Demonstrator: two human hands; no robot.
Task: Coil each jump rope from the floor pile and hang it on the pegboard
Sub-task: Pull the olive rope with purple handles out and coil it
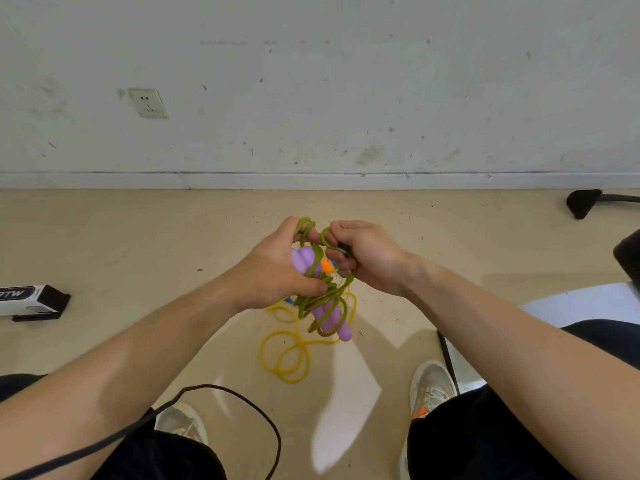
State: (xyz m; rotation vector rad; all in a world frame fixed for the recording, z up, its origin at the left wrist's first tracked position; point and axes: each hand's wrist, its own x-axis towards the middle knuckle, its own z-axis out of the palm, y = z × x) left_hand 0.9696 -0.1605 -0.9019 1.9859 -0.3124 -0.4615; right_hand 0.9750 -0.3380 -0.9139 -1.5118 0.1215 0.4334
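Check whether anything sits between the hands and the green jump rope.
Nothing visible does: the left hand grips the green jump rope around its purple handles, and the right hand pinches its upper loops.

The beige floor carries a looped yellow rope, a black-and-white box and a white sheet.

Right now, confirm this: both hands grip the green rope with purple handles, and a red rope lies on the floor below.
One detail is wrong: the head view shows the floor rope is yellow, not red. The left hand and right hand do both grip the green rope with purple handles.
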